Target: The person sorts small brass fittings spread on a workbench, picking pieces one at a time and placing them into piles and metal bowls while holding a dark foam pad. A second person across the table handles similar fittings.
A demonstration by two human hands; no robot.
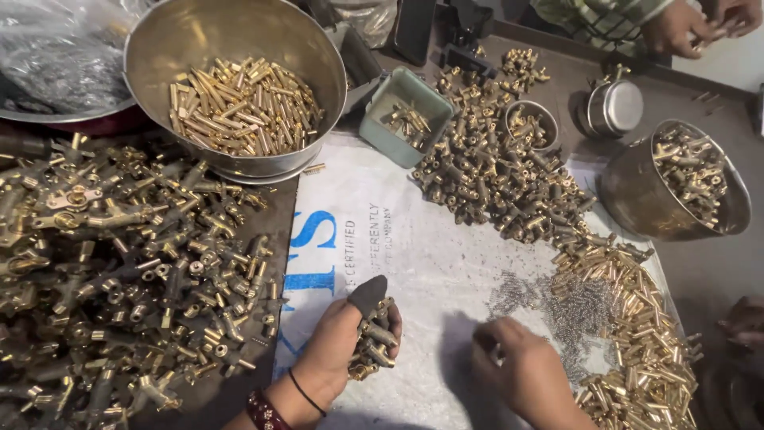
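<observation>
My left hand (338, 350) is closed around a clutch of small brass fittings (374, 338), with a dark rubber cap over its thumb. My right hand (525, 370) hovers palm down over the white sack cloth (414, 255), fingers reaching toward a scatter of tiny grey metal springs (557, 302). Whether its fingertips pinch anything is hidden. A long heap of brass tubes (637, 334) lies just right of that hand.
A big pile of brass valve bodies (119, 271) fills the left. A steel bowl of brass tubes (239, 87), a green tray (402, 115), a heap of fittings (493, 175), a small cup (532, 123) and another steel bowl (684, 183) stand behind. Another person's hands (692, 24) work at top right.
</observation>
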